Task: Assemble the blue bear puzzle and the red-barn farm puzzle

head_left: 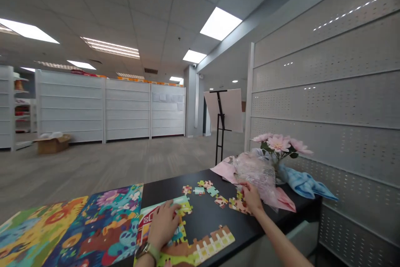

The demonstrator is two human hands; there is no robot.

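Note:
My left hand (pixel 164 222), with a watch on its wrist, lies open and flat on the partly joined jigsaw puzzle (pixel 212 245). The puzzle shows a red barn, green ground and a white fence; my hand covers part of it. To the right, my right hand (pixel 251 197) has its fingers bent together at a cluster of brown puzzle pieces (pixel 236 205). A small greenish puzzle piece (pixel 239 195) is at its fingertips, largely hidden. Between the hands and farther back lie several loose puzzle pieces (pixel 200 190), apart from the joined part.
Two colourful picture boards (pixel 103 227) lie on the left of the black table (pixel 162 188). Crumpled clear plastic (pixel 254 173), pink paper (pixel 225 170), a blue cloth (pixel 303 181) and pink flowers (pixel 278 143) crowd the right end. An easel (pixel 220 125) stands behind.

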